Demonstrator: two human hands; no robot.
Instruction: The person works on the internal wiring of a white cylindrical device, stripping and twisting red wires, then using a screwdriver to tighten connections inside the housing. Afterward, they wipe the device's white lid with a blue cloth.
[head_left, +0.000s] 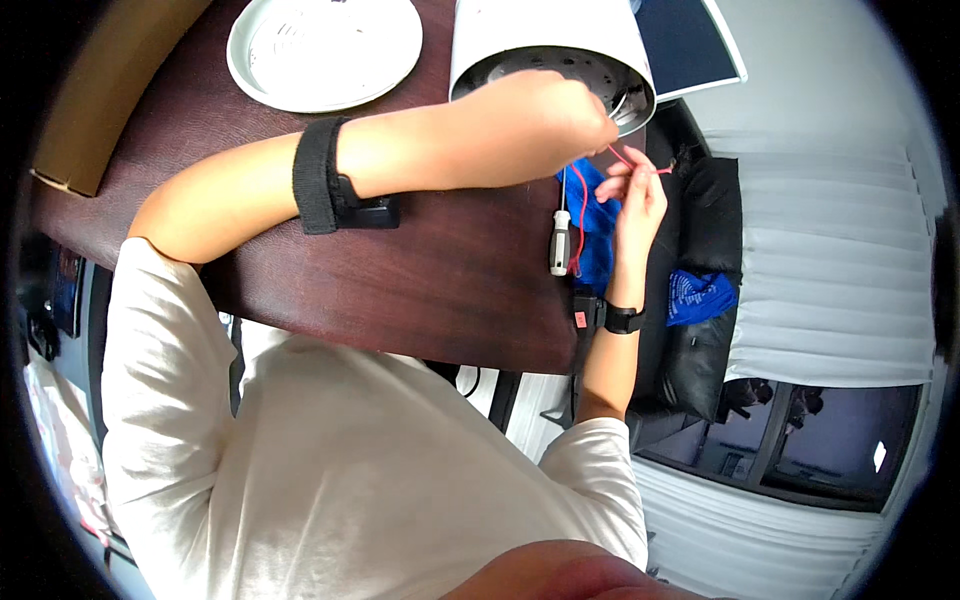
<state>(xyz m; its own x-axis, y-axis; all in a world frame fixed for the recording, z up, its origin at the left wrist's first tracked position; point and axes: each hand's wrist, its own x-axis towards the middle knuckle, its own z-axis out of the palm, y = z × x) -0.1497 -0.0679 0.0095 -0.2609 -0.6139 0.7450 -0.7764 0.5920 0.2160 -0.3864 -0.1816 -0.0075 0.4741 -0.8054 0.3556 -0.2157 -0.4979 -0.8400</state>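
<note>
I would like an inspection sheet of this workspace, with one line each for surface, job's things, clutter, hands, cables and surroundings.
Surface: dark reddish-brown table.
Job's things: white cylinder lying with its metal-lined open end toward the person; thin red cord; screwdriver with grey and white handle.
Clutter: white round dish, cardboard piece, crumpled blue material at the right edge.
Hands: left hand curled before the cylinder's opening, fingers mostly hidden; right hand pinching the red cord.
Cables: a short black curve below the table edge; where it leads cannot be told.
Surroundings: black sofa bearing a blue bag, white curtains, dark window.
</note>
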